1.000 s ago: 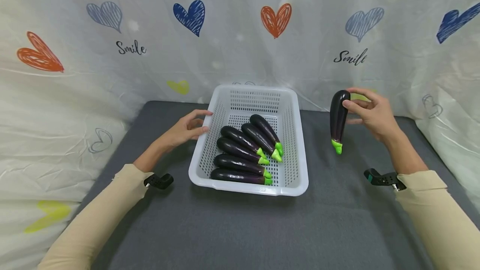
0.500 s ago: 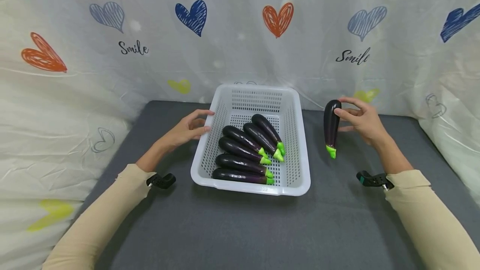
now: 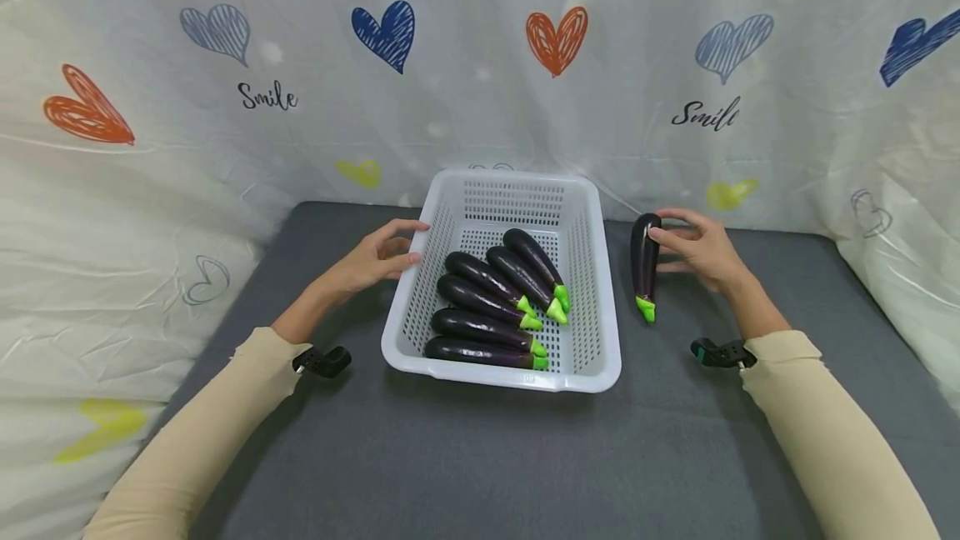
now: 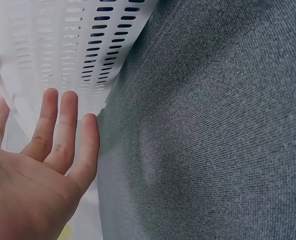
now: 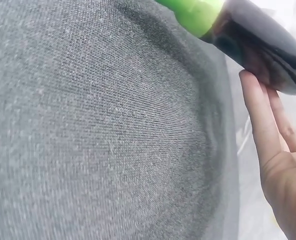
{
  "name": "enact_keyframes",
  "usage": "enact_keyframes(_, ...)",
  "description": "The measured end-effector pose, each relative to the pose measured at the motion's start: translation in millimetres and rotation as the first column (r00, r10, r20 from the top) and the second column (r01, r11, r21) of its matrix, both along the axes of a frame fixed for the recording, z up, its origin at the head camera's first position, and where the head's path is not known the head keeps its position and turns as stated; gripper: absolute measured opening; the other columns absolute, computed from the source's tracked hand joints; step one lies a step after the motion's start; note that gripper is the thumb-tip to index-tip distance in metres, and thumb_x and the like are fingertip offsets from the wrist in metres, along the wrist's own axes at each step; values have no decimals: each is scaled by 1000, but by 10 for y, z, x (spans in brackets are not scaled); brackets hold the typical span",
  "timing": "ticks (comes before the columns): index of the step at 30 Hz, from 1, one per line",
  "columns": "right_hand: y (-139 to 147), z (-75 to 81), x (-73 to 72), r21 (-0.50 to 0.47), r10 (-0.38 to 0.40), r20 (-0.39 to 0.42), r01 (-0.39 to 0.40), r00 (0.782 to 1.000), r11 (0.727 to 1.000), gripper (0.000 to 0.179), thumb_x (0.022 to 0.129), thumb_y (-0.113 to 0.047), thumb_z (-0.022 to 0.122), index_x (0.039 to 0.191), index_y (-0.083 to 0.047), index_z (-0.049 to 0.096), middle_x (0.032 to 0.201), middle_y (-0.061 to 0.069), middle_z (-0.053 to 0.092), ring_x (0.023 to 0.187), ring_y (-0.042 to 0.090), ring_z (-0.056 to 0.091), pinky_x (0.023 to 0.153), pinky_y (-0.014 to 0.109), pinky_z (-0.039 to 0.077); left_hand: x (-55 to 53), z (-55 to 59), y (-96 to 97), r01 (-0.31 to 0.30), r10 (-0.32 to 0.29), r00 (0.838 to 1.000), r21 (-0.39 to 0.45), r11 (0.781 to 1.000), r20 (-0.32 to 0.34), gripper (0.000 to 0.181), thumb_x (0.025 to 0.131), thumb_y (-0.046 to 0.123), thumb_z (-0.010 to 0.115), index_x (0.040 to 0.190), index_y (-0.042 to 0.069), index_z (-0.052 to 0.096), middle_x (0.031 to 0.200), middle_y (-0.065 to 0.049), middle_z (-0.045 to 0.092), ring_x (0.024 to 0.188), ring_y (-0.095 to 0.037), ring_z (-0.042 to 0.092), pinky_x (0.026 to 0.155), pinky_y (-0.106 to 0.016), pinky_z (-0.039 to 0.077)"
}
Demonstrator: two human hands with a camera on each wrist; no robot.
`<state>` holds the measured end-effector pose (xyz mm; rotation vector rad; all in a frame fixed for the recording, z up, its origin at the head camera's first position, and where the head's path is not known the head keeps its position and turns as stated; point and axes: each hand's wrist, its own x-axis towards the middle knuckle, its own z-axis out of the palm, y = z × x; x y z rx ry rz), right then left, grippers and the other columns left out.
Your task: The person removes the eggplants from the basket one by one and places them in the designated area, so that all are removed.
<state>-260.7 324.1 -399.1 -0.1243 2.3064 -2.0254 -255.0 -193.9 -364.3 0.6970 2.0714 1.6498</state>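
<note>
In the head view, my right hand pinches a dark purple eggplant near its rounded upper end. It hangs nearly upright, its green stem end down, just right of a white plastic basket. The right wrist view shows fingertips against the glossy eggplant, which is held off the cloth. Several more eggplants lie in the basket with their green ends to the right. At the basket's left rim my left hand touches with thumb and index finger; its other fingers extend loosely beside the slotted outer wall.
Dark grey cloth covers the table. Behind it hangs a pale curtain printed with hearts and the word "Smile". A thin white cord or crease runs down the curtain behind the basket. Black straps sit at both wrists.
My right hand has moved left and somewhat lower with the eggplant, coming closer to the basket's right side. The left hand and the eggplants in the basket have kept their places.
</note>
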Motion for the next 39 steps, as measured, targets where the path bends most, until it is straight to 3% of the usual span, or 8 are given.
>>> enact_keyframes(6,-22,-85,-64,36,-13,71,10,997,999,55,87,-23,69,134,-8,46,103,2,66,88,28,64,71,55,50,-7,1,-2,-2,2,1000,-1,1000,7,54,95,11,58,143,10,32,121,-24,48,105,-34,54,83,-46,48)
enact_keyframes(13,-70,-124,-91,45,-6,116,1,993,999,58,88,-24,68,137,-8,42,104,2,64,88,27,64,73,53,50,-145,-218,-65,6,-6,1000,17,1000,-16,52,94,16,59,141,21,36,121,-20,49,106,-34,54,81,-48,48)
enact_keyframes(16,-69,-149,-109,47,-8,131,2,991,999,60,87,-25,69,138,-9,42,104,2,64,89,28,63,73,53,50,-148,-227,-66,12,-12,1000,16,1000,-19,52,95,16,59,141,20,36,122,-20,48,106,-34,53,81,-48,48)
enact_keyframes(29,-69,-163,-166,-1,45,151,-46,988,999,60,86,-18,70,137,-8,41,105,7,66,93,31,64,73,51,51,-145,-193,-61,2,-2,1000,11,1000,-1,54,95,10,57,143,16,33,122,-21,48,106,-35,53,81,-47,48)
enact_keyframes(39,-29,-187,-164,8,71,171,-74,983,997,60,86,-13,70,137,-8,41,111,13,61,95,29,62,76,52,49,-12,-4,0,9,-9,1000,-10,1000,-10,54,95,9,56,143,8,31,123,-23,47,107,-34,53,83,-48,47)
